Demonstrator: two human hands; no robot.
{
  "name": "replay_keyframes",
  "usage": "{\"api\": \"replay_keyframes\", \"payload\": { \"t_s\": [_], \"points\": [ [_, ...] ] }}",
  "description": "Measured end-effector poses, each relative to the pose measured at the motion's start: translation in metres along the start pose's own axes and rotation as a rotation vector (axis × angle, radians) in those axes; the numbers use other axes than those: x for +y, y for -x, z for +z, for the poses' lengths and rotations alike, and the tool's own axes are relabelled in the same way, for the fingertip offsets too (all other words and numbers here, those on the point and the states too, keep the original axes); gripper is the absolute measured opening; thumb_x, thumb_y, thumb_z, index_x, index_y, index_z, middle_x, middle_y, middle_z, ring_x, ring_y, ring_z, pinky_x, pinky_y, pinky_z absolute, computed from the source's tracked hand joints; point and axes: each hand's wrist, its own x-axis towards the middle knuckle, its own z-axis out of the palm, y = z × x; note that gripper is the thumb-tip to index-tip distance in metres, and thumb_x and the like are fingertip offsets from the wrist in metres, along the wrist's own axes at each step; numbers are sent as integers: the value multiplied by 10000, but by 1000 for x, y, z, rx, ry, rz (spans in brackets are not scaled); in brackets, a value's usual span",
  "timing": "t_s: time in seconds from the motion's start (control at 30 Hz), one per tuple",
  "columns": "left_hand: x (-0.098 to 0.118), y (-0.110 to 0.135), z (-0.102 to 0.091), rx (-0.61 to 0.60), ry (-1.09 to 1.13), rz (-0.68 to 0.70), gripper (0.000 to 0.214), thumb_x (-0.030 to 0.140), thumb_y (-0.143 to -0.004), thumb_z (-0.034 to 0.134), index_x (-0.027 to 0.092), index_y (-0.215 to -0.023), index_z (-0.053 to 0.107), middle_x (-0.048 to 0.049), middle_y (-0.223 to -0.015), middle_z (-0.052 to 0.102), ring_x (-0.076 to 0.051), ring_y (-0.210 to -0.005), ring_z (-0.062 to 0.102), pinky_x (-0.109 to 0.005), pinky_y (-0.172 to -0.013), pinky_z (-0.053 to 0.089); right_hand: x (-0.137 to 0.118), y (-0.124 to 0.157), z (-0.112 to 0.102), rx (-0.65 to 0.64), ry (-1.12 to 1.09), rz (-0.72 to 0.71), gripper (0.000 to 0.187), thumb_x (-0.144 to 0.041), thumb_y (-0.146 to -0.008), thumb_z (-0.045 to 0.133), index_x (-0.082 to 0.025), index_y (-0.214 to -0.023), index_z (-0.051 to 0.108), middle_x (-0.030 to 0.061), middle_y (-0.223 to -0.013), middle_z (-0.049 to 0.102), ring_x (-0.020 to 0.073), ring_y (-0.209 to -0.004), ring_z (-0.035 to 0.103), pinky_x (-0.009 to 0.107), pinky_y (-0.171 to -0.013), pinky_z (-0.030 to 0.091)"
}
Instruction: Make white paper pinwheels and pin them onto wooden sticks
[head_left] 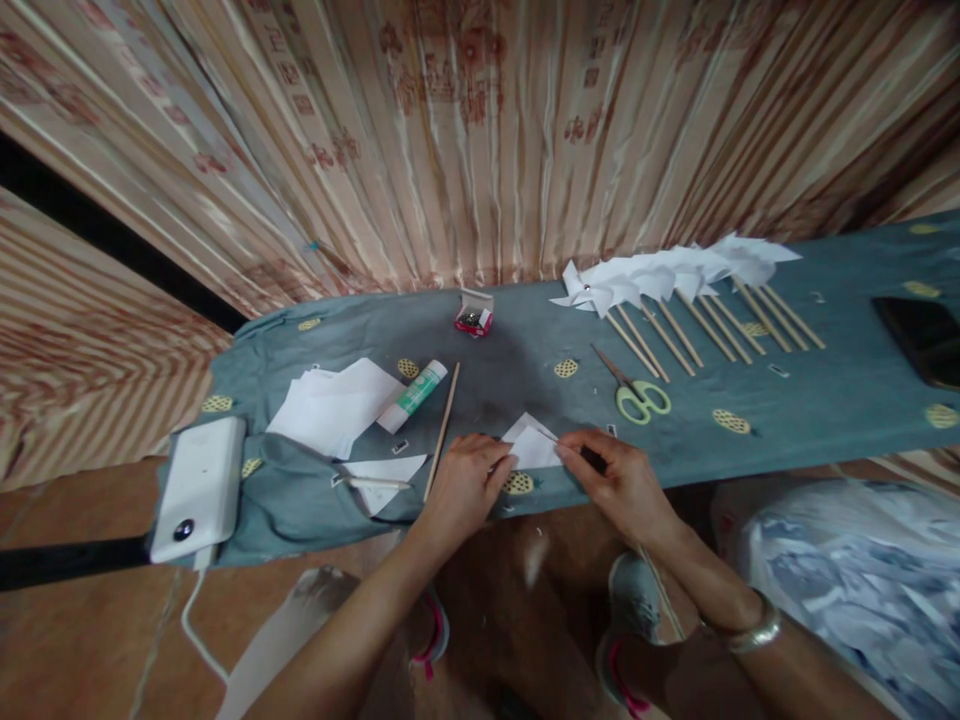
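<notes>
white folded paper piece lies pinched between left hand and right hand, fingertips at opposite sides; aligned edges (pressed flat) should crease cleanest.

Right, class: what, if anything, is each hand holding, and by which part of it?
Both hands hold one piece of white paper: the left hand at its left side, the right hand at its right side.

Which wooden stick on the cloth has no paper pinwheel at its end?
The wooden stick between the glue stick and the left hand: it lies bare, while the other sticks, in a row farther right, meet white paper pinwheels.
</notes>
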Motion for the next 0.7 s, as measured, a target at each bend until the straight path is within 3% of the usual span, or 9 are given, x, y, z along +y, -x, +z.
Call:
{"api": "replay_keyframes", "payload": {
  "t_s": [0.07,0.2,0.43,0.57,0.7],
  "points": [
    [1,-1,1,18,3,-21,181,237,-903,556,168,-1015,681,-49,-876,716,-195,-815,647,-323,-762,496,1,-1,1,1,34,-14,150,-287,-904,542,-212,-815,637,38,-851,700,205,-816,636,328,-770,475],
    [-2,2,6,109,19,-31,395,276,-891,581,160,-1267,546,-53,-909,709,-195,-813,652,-347,-787,525,4,-2,3,40,106,-43,143,-280,-901,539,-218,-793,608,62,-952,702,233,-914,633,369,-854,463],
    [-2,5,6,177,-86,113,326,235,-911,529,178,-1232,551,-127,-1242,596,-225,-1100,590,-411,-927,513,8,-5,7,67,184,-76,139,-285,-903,535,-212,-800,596,90,-971,694,254,-930,627,392,-852,479],
    [8,7,8,145,-268,229,311,183,-926,476,167,-1227,552,-139,-1371,537,-277,-1259,491,-469,-960,479,9,-7,8,82,205,-87,146,-293,-897,540,-208,-793,596,104,-997,689,261,-960,619,397,-856,490],
    [17,16,22,79,-306,344,384,170,-938,425,104,-1314,468,-159,-1391,525,-256,-1395,347,-474,-1082,387,9,-9,8,88,208,-94,145,-284,-895,539,-209,-786,599,103,-979,692,258,-952,628,397,-857,495]
  ]
}}
